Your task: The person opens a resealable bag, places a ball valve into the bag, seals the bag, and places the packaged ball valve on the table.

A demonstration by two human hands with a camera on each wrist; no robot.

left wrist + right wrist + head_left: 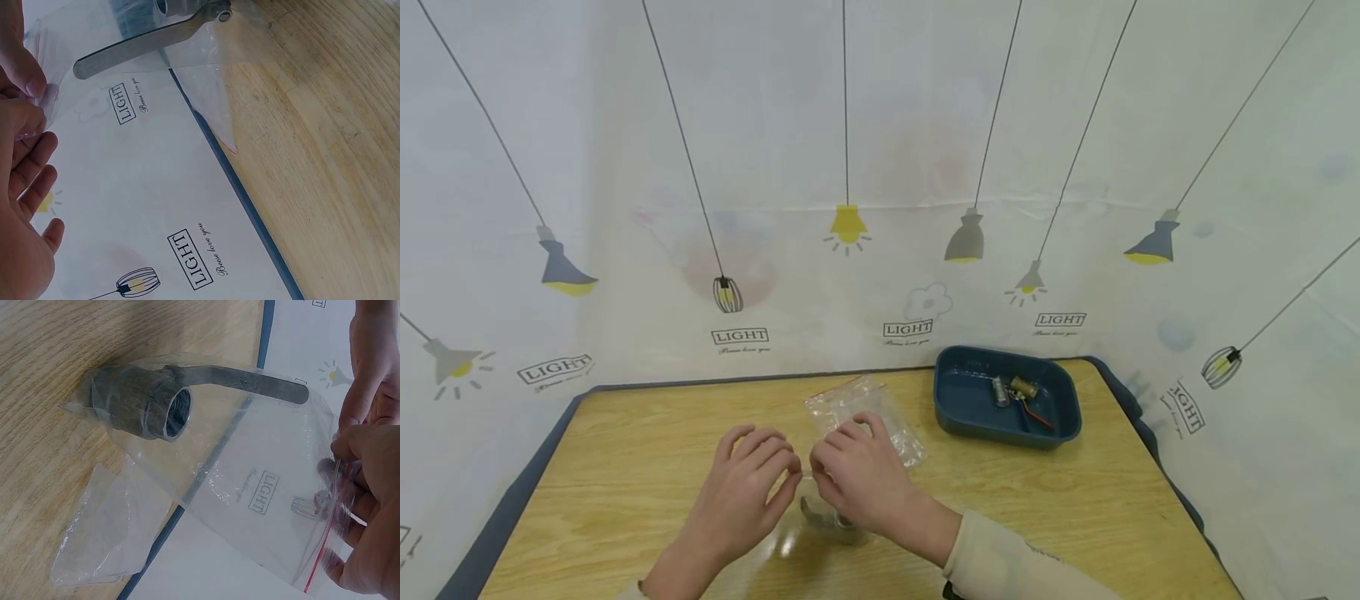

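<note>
Ball valve, metal, sits in the closed end of a clear zip bag, low between the hands on the near side of the table. Threaded port shows in the right wrist view; flat lever runs up the bag toward the mouth. Can't tell if valve touches the tabletop.

Left hand: thumb and index nearly closed, pinching the bag's mouth edge, other fingers loosely bent. Right hand: same edge, thumb and fingers pinched at the red-lined zip strip, right beside the left.

Beyond the hands: second clear zip bag flat on the wood-grain table. Far right: dark blue tray with a silver fitting, a brass one and a thin red piece. Behind: white cloth, lamp prints, "LIGHT" lettering.
</note>
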